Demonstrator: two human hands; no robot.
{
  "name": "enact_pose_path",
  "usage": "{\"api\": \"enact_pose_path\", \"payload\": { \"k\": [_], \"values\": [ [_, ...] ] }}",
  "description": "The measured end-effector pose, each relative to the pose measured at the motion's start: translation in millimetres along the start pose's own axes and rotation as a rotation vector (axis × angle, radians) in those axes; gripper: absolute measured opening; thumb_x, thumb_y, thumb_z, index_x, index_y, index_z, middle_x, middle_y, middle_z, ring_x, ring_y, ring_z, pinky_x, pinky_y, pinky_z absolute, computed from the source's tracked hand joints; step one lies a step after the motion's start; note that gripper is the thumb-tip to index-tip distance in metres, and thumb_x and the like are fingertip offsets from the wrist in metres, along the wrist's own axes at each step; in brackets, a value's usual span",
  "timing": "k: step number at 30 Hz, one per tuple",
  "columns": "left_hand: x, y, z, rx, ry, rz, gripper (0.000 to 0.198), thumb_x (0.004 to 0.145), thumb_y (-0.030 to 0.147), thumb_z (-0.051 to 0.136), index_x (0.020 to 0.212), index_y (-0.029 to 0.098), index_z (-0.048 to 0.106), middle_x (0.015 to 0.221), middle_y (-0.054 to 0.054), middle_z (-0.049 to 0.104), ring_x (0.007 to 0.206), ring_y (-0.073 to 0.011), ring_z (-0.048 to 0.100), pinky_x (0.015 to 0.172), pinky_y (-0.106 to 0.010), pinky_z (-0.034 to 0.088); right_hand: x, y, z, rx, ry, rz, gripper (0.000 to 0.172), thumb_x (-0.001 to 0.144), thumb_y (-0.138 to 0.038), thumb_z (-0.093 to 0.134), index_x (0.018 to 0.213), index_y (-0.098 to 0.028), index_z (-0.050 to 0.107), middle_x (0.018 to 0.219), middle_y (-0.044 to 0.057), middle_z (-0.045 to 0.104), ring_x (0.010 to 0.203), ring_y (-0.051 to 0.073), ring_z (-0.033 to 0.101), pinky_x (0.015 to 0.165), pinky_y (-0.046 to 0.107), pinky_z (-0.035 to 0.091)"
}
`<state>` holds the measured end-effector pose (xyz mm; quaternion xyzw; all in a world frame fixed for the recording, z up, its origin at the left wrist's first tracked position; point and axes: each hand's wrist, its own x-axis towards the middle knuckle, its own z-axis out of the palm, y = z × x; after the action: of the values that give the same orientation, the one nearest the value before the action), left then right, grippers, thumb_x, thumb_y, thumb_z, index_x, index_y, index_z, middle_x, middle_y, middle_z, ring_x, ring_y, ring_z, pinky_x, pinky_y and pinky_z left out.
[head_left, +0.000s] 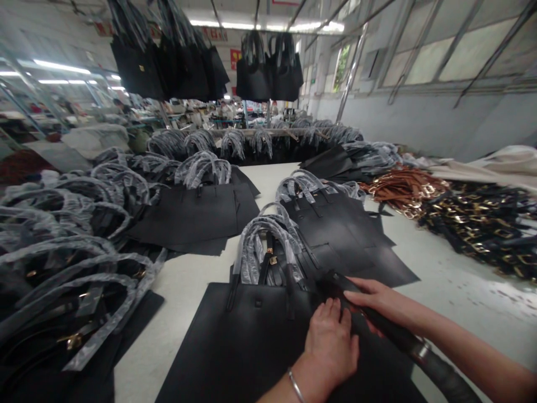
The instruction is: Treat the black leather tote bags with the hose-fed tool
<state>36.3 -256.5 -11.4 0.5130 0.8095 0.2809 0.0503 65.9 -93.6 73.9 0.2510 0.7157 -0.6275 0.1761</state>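
Observation:
In front of me on the table lies a black tote bag [247, 341], its handles [268, 238] wrapped in clear plastic and a gold-coloured buckle [273, 259] showing between them. My left hand [329, 338], with a silver bangle at the wrist, rests palm down on the bag's right part, fingers lying flat. Just right of it, my right hand [375, 302] is closed around a black hose [398, 336] with a metal clamp. The hose's dark front end is over the bag's upper right edge, near my left fingertips; its exact shape is blurred.
More black bags lie behind [344, 229] and at the far left [188, 212]. Plastic-wrapped handles [84, 252] heap up on the left. Brown straps [406, 190] and black straps with gold buckles [482, 224] are piled right, on the pale table [470, 319]. Black bags [138, 64] hang overhead.

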Motion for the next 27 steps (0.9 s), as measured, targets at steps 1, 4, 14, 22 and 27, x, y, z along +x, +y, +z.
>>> {"api": "enact_pose_path", "payload": {
  "k": [1,4,14,22,27],
  "values": [
    [-0.1,-0.3,0.2,-0.002,0.009,0.005,0.054,0.089,0.042,0.048,0.135,0.014,0.050,0.140,-0.015,0.050,0.130,-0.0310,0.045,0.112,-0.045,0.036,1.4,0.3,2.4,0.003,0.007,0.003,0.048,0.076,-0.055,0.068,0.106,-0.020,0.055,0.067,-0.004,0.059,0.036,0.009,0.055,0.031,0.019,0.043],
    [-0.3,-1.0,0.8,0.002,0.029,0.012,0.052,0.090,0.042,0.047,0.133,0.013,0.052,0.140,-0.016,0.049,0.130,-0.0309,0.045,0.112,-0.045,0.036,9.4,-2.9,3.2,0.018,0.075,-0.050,0.046,0.076,-0.054,0.067,0.104,-0.020,0.056,0.068,-0.004,0.060,0.036,0.010,0.054,0.031,0.019,0.043],
    [-0.1,-3.6,5.9,-0.031,-0.014,-0.006,0.055,0.092,0.046,0.043,0.133,0.011,0.053,0.144,-0.018,0.045,0.133,-0.0339,0.042,0.110,-0.049,0.037,42.2,-20.5,-47.7,0.032,0.205,-0.037,0.029,0.088,-0.044,0.060,0.099,-0.018,0.054,0.069,0.001,0.064,0.039,0.012,0.056,0.031,0.021,0.046],
    [3.3,-7.2,14.0,-0.111,-0.075,-0.059,0.058,0.087,0.043,0.053,0.135,0.012,0.051,0.147,-0.018,0.039,0.135,-0.0347,0.038,0.113,-0.049,0.034,61.5,-36.0,-62.7,0.002,0.154,0.000,0.031,0.089,-0.044,0.061,0.104,-0.017,0.053,0.069,0.003,0.066,0.040,0.013,0.058,0.033,0.021,0.049],
    [3.6,-6.3,15.0,-0.122,-0.084,-0.071,0.058,0.084,0.040,0.056,0.135,0.012,0.052,0.147,-0.019,0.039,0.135,-0.0364,0.038,0.112,-0.052,0.034,65.8,-37.3,-57.9,-0.001,0.236,-0.002,0.036,0.091,-0.042,0.058,0.115,-0.016,0.050,0.067,0.003,0.065,0.040,0.013,0.057,0.033,0.022,0.048]
  ]
}}
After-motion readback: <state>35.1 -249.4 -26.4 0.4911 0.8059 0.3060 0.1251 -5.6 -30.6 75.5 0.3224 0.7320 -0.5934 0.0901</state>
